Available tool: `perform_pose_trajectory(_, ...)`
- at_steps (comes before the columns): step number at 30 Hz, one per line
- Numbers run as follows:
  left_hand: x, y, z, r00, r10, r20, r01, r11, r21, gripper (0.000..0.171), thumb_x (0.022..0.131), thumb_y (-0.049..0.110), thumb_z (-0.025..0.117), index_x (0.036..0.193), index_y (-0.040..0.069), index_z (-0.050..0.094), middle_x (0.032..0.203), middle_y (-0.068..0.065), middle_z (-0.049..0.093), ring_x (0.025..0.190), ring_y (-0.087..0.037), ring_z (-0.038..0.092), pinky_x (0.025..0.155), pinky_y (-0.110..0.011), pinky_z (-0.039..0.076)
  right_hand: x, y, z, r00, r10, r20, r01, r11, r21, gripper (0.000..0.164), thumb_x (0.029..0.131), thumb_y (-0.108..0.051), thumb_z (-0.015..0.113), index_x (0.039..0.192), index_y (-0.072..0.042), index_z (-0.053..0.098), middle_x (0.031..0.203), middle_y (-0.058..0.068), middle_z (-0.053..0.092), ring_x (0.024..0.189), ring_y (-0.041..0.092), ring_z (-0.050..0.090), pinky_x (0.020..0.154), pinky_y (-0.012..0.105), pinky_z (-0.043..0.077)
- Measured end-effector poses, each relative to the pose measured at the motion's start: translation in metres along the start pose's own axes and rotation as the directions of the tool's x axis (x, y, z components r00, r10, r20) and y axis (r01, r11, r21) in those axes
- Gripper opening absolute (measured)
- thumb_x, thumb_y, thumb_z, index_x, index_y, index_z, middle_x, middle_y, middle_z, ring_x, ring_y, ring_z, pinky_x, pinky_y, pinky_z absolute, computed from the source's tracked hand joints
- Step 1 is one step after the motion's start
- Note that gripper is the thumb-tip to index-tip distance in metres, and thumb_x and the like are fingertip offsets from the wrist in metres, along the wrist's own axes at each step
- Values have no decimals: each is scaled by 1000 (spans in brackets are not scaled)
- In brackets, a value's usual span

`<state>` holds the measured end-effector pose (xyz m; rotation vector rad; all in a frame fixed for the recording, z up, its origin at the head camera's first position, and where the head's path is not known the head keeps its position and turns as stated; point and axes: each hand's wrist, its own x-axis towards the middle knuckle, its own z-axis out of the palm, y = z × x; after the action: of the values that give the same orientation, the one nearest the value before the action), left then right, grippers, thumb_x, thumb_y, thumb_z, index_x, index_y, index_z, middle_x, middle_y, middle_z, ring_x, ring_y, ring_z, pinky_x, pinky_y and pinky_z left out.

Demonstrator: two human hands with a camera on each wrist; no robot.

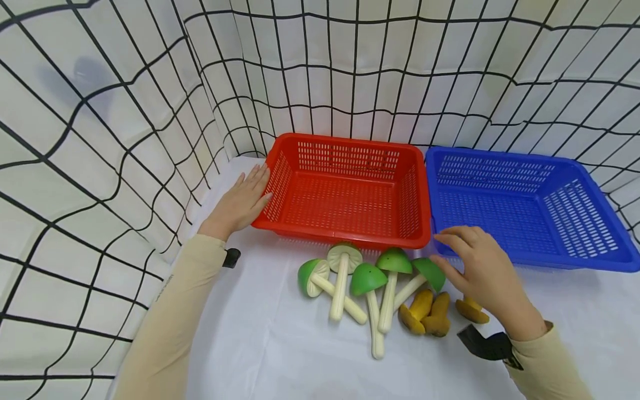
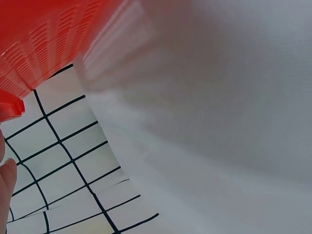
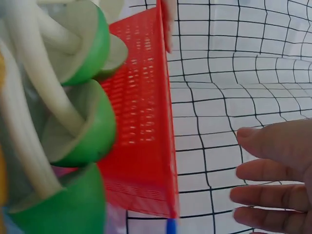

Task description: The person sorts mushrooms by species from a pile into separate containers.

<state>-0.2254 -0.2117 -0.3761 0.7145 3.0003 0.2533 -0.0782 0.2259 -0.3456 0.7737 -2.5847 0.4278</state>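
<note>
My left hand [image 1: 243, 198] rests on the left rim of a red plastic basket [image 1: 345, 238], fingers extended. Above the front left corner of a blue plastic basket [image 1: 545, 258], my right hand [image 1: 487, 275] hovers with thumb and fingers apart and nothing between them. The right wrist view also shows these fingers [image 3: 265, 195] spread. Several green-capped toy mushrooms [image 1: 368, 279] with pale stems lie in front of the red basket. Beside them are brownish-yellow mushrooms [image 1: 436, 325]. Another brownish-yellow mushroom [image 1: 471, 312] lies under my right hand, partly hidden by it.
Both baskets stand side by side on a white cloth [image 1: 280, 355], with nothing inside. Black wire grid panels [image 1: 355, 72] backed with white sheeting rise behind the baskets and along the left side.
</note>
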Motion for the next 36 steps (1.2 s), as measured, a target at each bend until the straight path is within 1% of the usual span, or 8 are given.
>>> perform_pose_trajectory(1, -1, 0, 0, 1000, -4, -3, 4, 1000, -4, 61, 102, 31, 30, 149, -2, 10, 157, -15, 7, 144, -26, -1, 115, -43, 1, -4, -2, 2, 1000, 1, 8, -1, 1000, 3, 39, 87, -34, 67, 101, 3, 67, 100, 17, 64, 90, 33, 59, 73, 47, 51)
perform_pose_trajectory(3, -2, 0, 0, 1000, -9, -11, 9, 1000, -8, 60, 101, 28, 31, 149, -2, 11, 157, -15, 7, 144, -26, 0, 115, -43, 2, -13, -4, 7, 1000, 16, 25, -17, 1000, 12, 32, 80, -24, 74, 98, 2, 68, 94, 14, 64, 84, 30, 61, 68, 44, 53)
perform_pose_trajectory(5, -3, 0, 0, 1000, -15, -17, 15, 1000, -11, 60, 101, 26, 32, 149, -2, 11, 157, -16, 8, 144, -26, 0, 115, -43, 2, -21, -5, 12, 997, 52, 51, -53, 998, 16, 32, 70, -12, 80, 96, 2, 68, 92, 13, 64, 82, 29, 62, 64, 44, 54)
perform_pose_trajectory(6, -4, -1, 0, 1000, -17, -20, 17, 1000, -12, 60, 101, 26, 32, 150, -2, 11, 157, -16, 8, 144, -26, 0, 115, -43, 2, -25, -5, 15, 995, 68, 66, -69, 997, 16, 33, 69, -12, 80, 97, 2, 68, 91, 13, 64, 81, 29, 63, 63, 44, 54)
perform_pose_trajectory(13, -6, -2, 2, 1000, -15, -14, 15, 1000, -11, 60, 100, 25, 30, 149, -2, 10, 156, -16, 8, 144, -27, 0, 115, -44, 2, -41, -2, 29, 971, 154, 181, -153, 988, -17, 41, 73, -17, 80, 103, 6, 65, 99, 20, 63, 82, 34, 64, 62, 45, 55)
perform_pose_trajectory(22, -10, -3, 4, 1000, 3, -24, -3, 1000, 1, 61, 99, 25, 33, 149, -4, 13, 156, -18, 11, 144, -30, 3, 115, -46, 4, -48, -1, 42, 935, 259, 242, -268, 963, 7, 58, 77, -20, 78, 119, 13, 56, 118, 31, 57, 100, 46, 58, 78, 55, 50)
perform_pose_trajectory(29, -9, -3, 3, 1000, 12, -12, -12, 1000, 6, 61, 102, 27, 30, 148, -6, 10, 155, -20, 9, 143, -31, 2, 115, -48, 3, -46, 5, 47, 939, 264, 222, -293, 950, 107, 64, 77, -22, 79, 122, 14, 52, 114, 29, 58, 95, 42, 60, 75, 52, 52)
perform_pose_trajectory(36, -3, -1, 2, 1000, 21, -19, -20, 1000, 17, 61, 102, 29, 29, 148, -5, 10, 155, -19, 9, 144, -30, 2, 115, -48, 4, -47, 8, 49, 923, 289, 255, -336, 928, 162, 63, 77, -24, 78, 122, 13, 53, 111, 26, 59, 88, 36, 62, 71, 47, 53)
